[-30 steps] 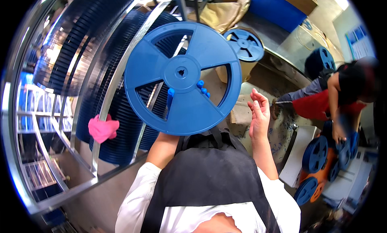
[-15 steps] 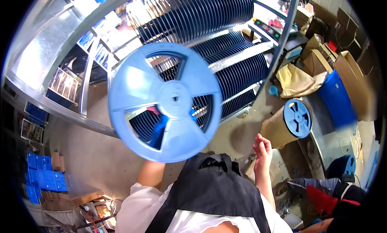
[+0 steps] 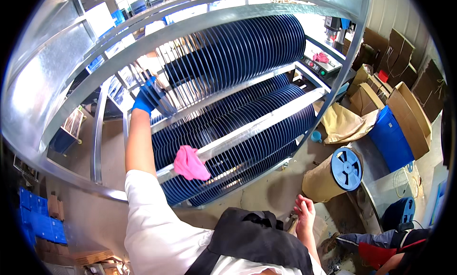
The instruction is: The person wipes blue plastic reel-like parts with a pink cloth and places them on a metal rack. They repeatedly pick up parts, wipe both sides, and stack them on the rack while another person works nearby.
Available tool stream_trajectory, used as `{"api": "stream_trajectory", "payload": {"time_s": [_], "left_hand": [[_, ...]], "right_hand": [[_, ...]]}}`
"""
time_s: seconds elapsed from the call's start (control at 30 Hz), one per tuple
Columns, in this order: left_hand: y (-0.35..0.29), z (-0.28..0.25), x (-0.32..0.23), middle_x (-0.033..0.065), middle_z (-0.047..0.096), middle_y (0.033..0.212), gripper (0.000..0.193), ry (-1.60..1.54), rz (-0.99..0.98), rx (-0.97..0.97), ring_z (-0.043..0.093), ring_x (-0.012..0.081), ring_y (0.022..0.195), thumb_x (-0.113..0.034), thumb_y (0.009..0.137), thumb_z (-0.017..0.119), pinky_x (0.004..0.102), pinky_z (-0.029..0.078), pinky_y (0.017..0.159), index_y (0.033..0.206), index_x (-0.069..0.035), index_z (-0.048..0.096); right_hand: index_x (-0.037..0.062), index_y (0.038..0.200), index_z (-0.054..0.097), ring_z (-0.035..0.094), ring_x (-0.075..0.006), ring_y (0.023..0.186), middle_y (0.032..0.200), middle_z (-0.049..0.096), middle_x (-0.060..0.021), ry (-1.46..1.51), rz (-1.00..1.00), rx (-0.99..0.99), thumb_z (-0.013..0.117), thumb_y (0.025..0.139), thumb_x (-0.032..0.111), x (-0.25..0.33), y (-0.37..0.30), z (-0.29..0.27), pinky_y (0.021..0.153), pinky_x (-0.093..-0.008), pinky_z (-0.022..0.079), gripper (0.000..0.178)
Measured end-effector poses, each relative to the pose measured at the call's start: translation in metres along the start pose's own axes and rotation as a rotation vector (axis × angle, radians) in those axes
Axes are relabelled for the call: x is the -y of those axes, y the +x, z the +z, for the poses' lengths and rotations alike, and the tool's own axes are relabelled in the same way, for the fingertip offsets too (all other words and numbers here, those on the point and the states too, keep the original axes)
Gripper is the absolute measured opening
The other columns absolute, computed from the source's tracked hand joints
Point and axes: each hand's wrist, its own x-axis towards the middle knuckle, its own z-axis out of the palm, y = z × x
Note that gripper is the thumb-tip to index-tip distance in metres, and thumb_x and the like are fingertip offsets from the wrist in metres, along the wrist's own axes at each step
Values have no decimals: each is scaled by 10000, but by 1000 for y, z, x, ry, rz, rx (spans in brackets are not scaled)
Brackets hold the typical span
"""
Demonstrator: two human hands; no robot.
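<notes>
My left hand (image 3: 148, 95), in a blue glove, reaches into the metal rack at the left end of the upper row of reels. Its fingers are closed on the rim of a plastic reel (image 3: 165, 105), now seen nearly edge-on; the fingertips are partly hidden. Beside it, many dark blue reels (image 3: 238, 56) stand upright in a packed row. My right hand (image 3: 304, 211) is bare and hovers low at the right, fingers loosely curled and apart, with nothing in it. A pink cloth (image 3: 191, 163) hangs over the rack's lower rail (image 3: 226, 145).
A galvanised frame (image 3: 157, 34) surrounds the reels. On the right stand a brown-wrapped stack topped by a blue reel (image 3: 346, 168), a blue bin (image 3: 391, 138) and cardboard boxes (image 3: 410, 118). Another person's sleeve (image 3: 376, 249) shows at lower right. Blue crates (image 3: 40, 218) lie at far left.
The blue reel held face-on before me has gone forward and left into the rack with my left hand, turning edge-on. The pink cloth and lower rows are uncovered. My right hand has dropped slightly.
</notes>
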Motion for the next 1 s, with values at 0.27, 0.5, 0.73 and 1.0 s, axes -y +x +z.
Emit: {"api": "stream_trajectory", "payload": {"time_s": [0.27,0.5,0.73,1.0], "left_hand": [[72,65,-17,165,556,1303,658,-2629,-882,104,526,297,1191,-582,960,318,392,420,1020,1347,-75,483],[91,157,-30,111,603,1239,497,-2675,-659,-258,598,232,1084,-412,978,455,318,488,933,1338,-72,492],[81,149,-26,106,577,1259,477,-2479,-855,-226,559,227,1127,-432,972,458,352,463,953,1313,-101,505],[46,87,-25,114,551,1282,471,-2338,-999,-367,527,241,1152,-456,974,434,384,436,971,1292,-118,516]], "right_hand": [[106,1116,595,587,-131,1012,1142,620,-2,-1,23,-87,535,963,183,-10,1,31,786,-277,479,182],[99,1129,593,582,-117,1024,1146,615,-4,13,48,-92,565,946,179,-18,11,54,788,-262,479,202],[112,1138,587,574,-136,1053,1211,601,-15,10,79,-95,546,957,207,-30,10,56,814,-288,465,209],[76,1310,482,511,-143,1077,1277,523,-45,-368,172,627,601,924,243,-60,52,164,869,-291,439,437]]}}
